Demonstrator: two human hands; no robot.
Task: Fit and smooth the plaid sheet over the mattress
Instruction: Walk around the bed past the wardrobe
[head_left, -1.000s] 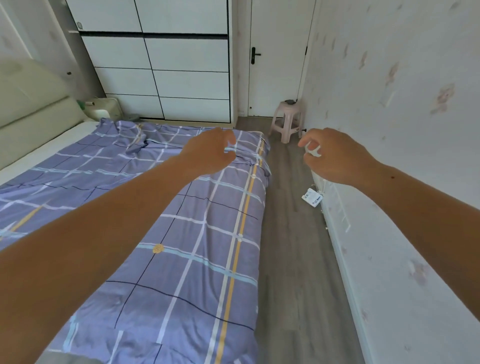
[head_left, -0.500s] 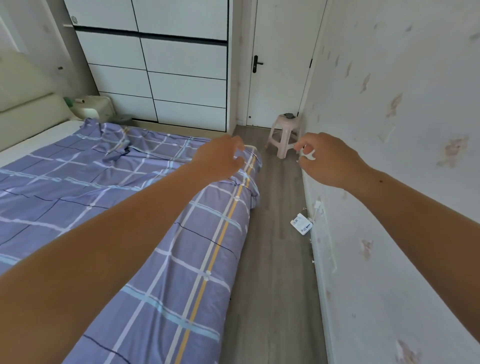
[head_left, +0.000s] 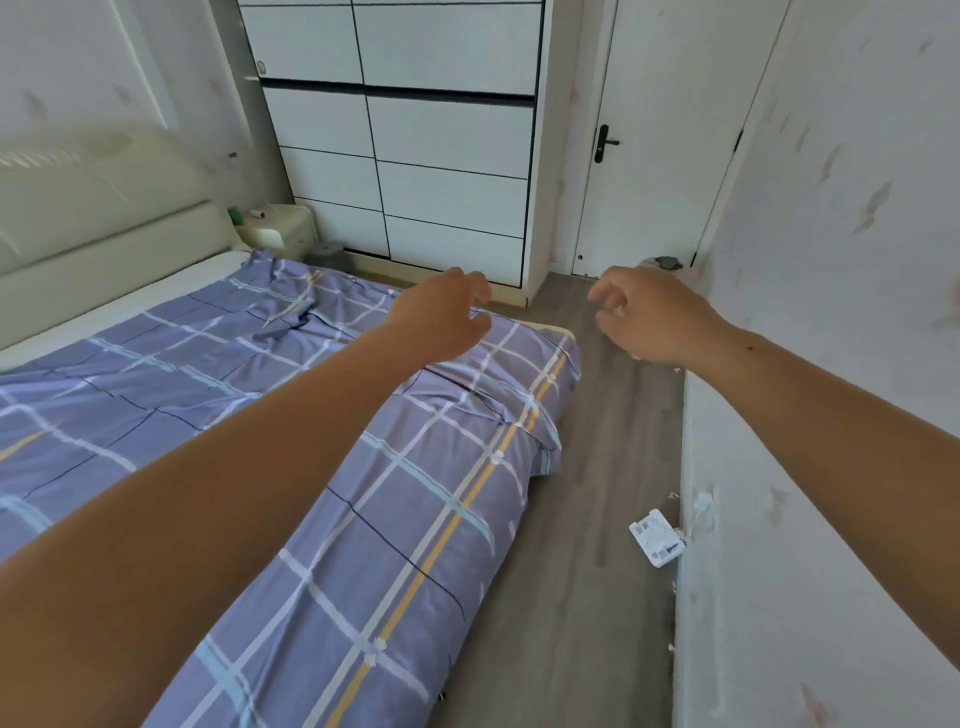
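Observation:
A purple plaid sheet (head_left: 395, 519) with white, blue and yellow stripes lies over the mattress (head_left: 171, 280), draped down its right side. It is bunched into wrinkles near the far corner and toward the head end, where bare white mattress shows. My left hand (head_left: 441, 317) hovers above the sheet near the far right corner, fingers loosely spread, holding nothing. My right hand (head_left: 649, 317) hangs in the air over the floor strip beside the bed, fingers loosely curled and empty.
A cream padded headboard (head_left: 88, 223) stands at the left. A small bedside table (head_left: 275, 228) sits by the white wardrobe (head_left: 415, 156). A narrow wood floor strip (head_left: 587, 519) runs between bed and wall. A white packet (head_left: 655, 538) lies there. A closed door (head_left: 649, 145) is ahead.
The view has moved forward along the bed toward its far corner. Both hands have opened their fingers somewhat and stay stretched out ahead. The sheet lies as before.

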